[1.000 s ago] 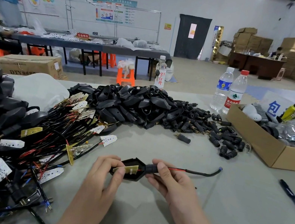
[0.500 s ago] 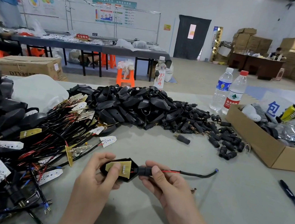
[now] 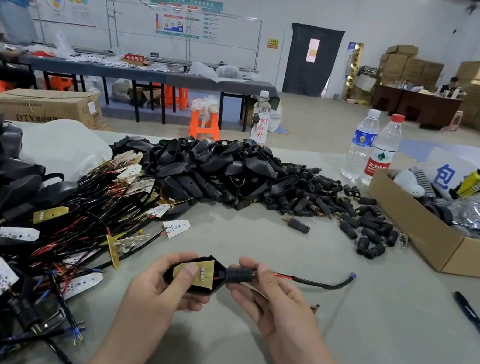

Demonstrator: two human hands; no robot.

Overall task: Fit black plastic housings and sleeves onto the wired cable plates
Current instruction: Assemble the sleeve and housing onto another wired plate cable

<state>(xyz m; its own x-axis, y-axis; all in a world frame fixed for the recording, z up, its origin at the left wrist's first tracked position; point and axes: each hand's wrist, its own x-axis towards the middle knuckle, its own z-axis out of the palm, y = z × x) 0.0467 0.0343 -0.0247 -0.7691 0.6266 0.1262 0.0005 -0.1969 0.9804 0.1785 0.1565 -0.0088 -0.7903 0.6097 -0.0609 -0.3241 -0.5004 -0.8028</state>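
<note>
Black plastic housing, held just above the grey table in front of the person, lies with its long axis left to right. Its tapered end points right, into the sleeve. Yellow plate sits face up in the open housing. Cable extends rightward from the sleeve, its tip curving away.

Left hand grips the housing, thumb on the plate. Right hand pinches the sleeve.

Legible writing: "DTY" on the carton; red "京白开" on the clear bottle; blue "包" and "区" on the sheet behind the cardboard box.
</note>
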